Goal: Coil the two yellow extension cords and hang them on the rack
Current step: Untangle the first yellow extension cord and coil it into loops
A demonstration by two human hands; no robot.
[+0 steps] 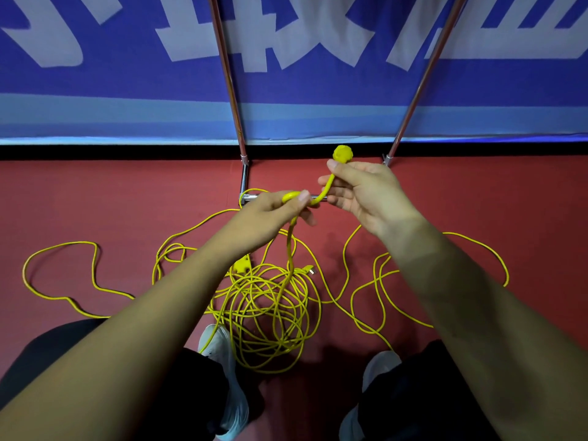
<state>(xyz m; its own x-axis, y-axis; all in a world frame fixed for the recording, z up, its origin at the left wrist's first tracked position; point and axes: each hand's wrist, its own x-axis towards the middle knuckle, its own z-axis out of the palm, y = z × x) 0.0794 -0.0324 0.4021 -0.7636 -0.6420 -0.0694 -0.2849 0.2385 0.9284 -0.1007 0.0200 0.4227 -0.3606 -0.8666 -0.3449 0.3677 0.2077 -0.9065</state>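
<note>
Yellow extension cord [267, 307] lies in a tangled heap on the red floor between my feet, with long loops spreading left and right. My right hand [362, 192] pinches one cord just below its round yellow end piece [343, 153], which sticks up above my fingers. My left hand [273, 214] grips the same cord a short way along, and the cord hangs from it down into the heap. A yellow socket block [241, 265] and a plug [308, 270] lie at the heap's far edge. The metal rack [243, 178] stands just beyond my hands.
The rack's two chrome poles [227, 74] rise against a blue banner [127, 90] with large pale characters. Its low crossbar [251, 197] rests on the floor behind my left hand. My white shoes [222, 345] stand on either side of the heap.
</note>
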